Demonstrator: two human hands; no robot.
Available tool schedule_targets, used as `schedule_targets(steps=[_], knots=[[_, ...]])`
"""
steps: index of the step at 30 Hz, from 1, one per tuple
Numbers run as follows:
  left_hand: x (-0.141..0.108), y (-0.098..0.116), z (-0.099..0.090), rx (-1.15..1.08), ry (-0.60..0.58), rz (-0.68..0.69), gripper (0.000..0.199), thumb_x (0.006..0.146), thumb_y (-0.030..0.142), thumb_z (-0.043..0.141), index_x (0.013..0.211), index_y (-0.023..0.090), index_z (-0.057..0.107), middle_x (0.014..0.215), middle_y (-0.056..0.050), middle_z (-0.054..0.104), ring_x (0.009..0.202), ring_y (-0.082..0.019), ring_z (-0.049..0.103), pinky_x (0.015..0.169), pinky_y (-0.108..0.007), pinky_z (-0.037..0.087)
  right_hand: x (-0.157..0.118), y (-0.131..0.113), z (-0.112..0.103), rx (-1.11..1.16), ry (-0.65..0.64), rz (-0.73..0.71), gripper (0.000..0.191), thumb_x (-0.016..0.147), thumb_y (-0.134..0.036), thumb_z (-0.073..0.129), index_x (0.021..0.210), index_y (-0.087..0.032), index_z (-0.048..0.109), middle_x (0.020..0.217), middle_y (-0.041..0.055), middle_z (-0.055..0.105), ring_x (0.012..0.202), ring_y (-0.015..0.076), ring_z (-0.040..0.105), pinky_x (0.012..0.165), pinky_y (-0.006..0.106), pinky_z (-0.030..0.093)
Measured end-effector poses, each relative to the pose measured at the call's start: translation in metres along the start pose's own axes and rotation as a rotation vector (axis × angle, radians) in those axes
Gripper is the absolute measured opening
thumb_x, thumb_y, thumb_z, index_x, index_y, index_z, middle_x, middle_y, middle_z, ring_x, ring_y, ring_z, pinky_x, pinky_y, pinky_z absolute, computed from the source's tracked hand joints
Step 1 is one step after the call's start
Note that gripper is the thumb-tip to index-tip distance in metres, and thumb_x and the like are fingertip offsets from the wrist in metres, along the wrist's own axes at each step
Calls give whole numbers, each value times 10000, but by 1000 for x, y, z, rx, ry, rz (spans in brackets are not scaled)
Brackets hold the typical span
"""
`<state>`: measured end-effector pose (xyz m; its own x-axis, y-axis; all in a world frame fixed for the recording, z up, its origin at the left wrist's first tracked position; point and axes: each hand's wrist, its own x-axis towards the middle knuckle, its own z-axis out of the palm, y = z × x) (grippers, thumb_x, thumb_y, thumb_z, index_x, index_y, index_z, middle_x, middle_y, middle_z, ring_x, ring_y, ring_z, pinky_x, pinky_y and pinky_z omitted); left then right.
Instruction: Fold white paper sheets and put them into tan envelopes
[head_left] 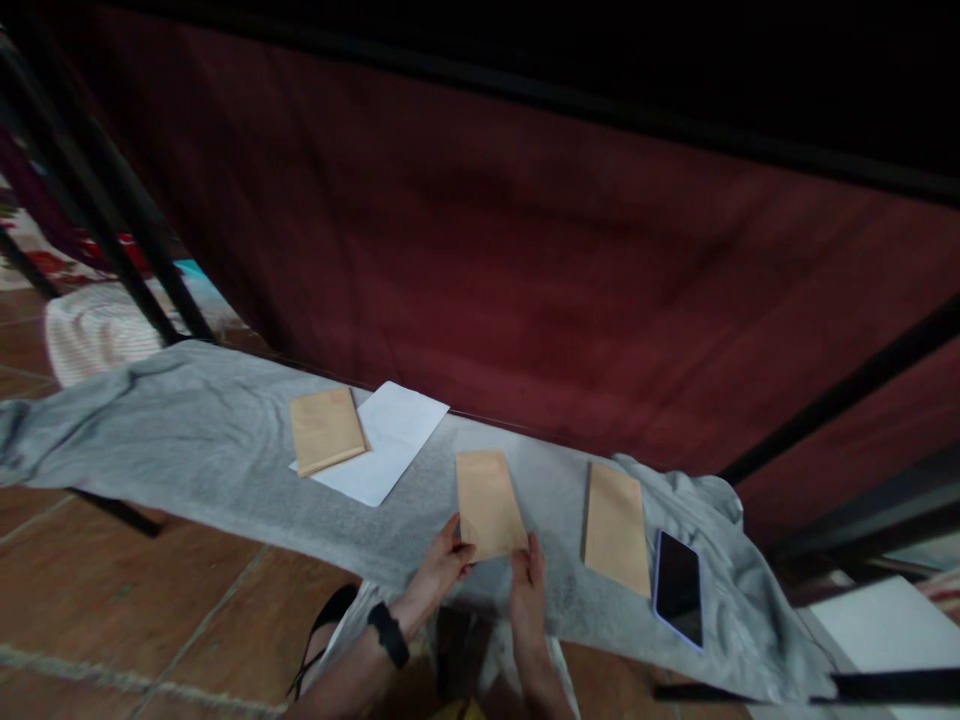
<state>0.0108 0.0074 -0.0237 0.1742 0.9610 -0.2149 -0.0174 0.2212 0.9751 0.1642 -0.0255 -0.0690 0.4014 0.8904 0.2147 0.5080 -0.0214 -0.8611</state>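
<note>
Between my two hands is a tan paper envelope (489, 503), held by its near corners just over the grey cloth. My left hand (444, 560), with a dark watch on its wrist, pinches the near left corner. At the near right corner, my right hand (529, 575) grips the envelope's edge with fingers and thumb. To the left, another tan envelope (328, 425) with a folded near edge lies partly over white paper (394, 435). On the right rests a further tan envelope (616, 525), beside a phone (679, 590) with a purple edge.
A grey cloth (217, 440) covers the narrow bench and bunches at its right end. Behind it hangs a dark red curtain (510, 260) under a black frame. Black bars stand at both sides. Tiled floor (202, 580) shows below, and a white box (892, 625) stands lower right.
</note>
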Motion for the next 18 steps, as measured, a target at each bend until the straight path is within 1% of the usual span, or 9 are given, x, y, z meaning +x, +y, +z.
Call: schedule_targets(steps=[2, 3, 6, 8, 10, 12, 14, 16, 18], knots=[[2, -3, -10, 146, 15, 29, 674, 798, 297, 554, 1442, 160, 410, 712, 15, 657, 497, -139, 536, 485, -247, 417, -2, 1, -10, -141, 36, -117, 592, 1027, -468, 259, 1513, -167, 413, 1392, 162, 598, 1259, 256, 593, 983, 405, 518], [1, -4, -13, 234, 35, 56, 637, 815, 277, 524, 1435, 171, 423, 750, -2, 677, 526, -152, 562, 503, -259, 438, -4, -1, -15, -202, -12, -200, 570, 1033, -434, 258, 1517, -175, 409, 1452, 150, 551, 1323, 251, 540, 1033, 426, 487], [-5, -6, -18, 577, 108, 167, 567, 862, 214, 459, 1429, 191, 438, 894, -53, 711, 697, -200, 652, 627, -302, 508, -10, -14, -23, -368, -257, -436, 505, 1041, -307, 271, 1506, -195, 432, 1531, 99, 479, 1408, 225, 449, 1131, 463, 402], [-10, -7, -18, 843, 189, 221, 492, 906, 204, 422, 1395, 187, 480, 1019, -98, 703, 848, -232, 676, 746, -345, 528, -14, -21, -23, -470, -318, -512, 485, 1036, -275, 326, 1506, -223, 433, 1543, 70, 465, 1422, 218, 433, 1168, 475, 352], [-12, -7, -15, 1058, 259, 267, 428, 966, 241, 377, 1363, 170, 520, 1137, -143, 673, 1008, -269, 660, 875, -407, 511, -18, -24, -20, -542, -303, -530, 486, 1033, -291, 365, 1514, -244, 418, 1551, 58, 450, 1433, 219, 418, 1186, 472, 318], [-7, -9, -9, 1185, 273, 349, 443, 1010, 314, 344, 1387, 158, 517, 1285, -172, 623, 1195, -300, 592, 1005, -463, 456, -21, -21, -17, -579, -295, -534, 499, 1035, -318, 370, 1527, -233, 393, 1561, 68, 429, 1448, 222, 394, 1193, 468, 300], [5, -12, -1, 1257, 225, 458, 503, 1032, 379, 323, 1462, 156, 458, 1470, -168, 514, 1378, -300, 457, 1118, -483, 368, -21, -15, -13, -594, -304, -548, 514, 1037, -353, 383, 1531, -213, 382, 1562, 81, 426, 1452, 227, 389, 1193, 464, 297], [24, -15, 7, 1319, 161, 525, 552, 1043, 418, 293, 1514, 151, 399, 1587, -146, 385, 1478, -278, 325, 1185, -472, 285, -21, -8, -10, -593, -293, -564, 534, 1032, -398, 413, 1524, -189, 396, 1553, 94, 438, 1441, 238, 406, 1194, 462, 293], [47, -15, 14, 1373, 130, 519, 584, 1045, 446, 274, 1530, 139, 376, 1613, -143, 342, 1502, -269, 282, 1210, -470, 237, -21, -3, -8, -580, -249, -580, 542, 1024, -431, 438, 1504, -179, 433, 1537, 101, 459, 1423, 252, 431, 1198, 467, 284]])
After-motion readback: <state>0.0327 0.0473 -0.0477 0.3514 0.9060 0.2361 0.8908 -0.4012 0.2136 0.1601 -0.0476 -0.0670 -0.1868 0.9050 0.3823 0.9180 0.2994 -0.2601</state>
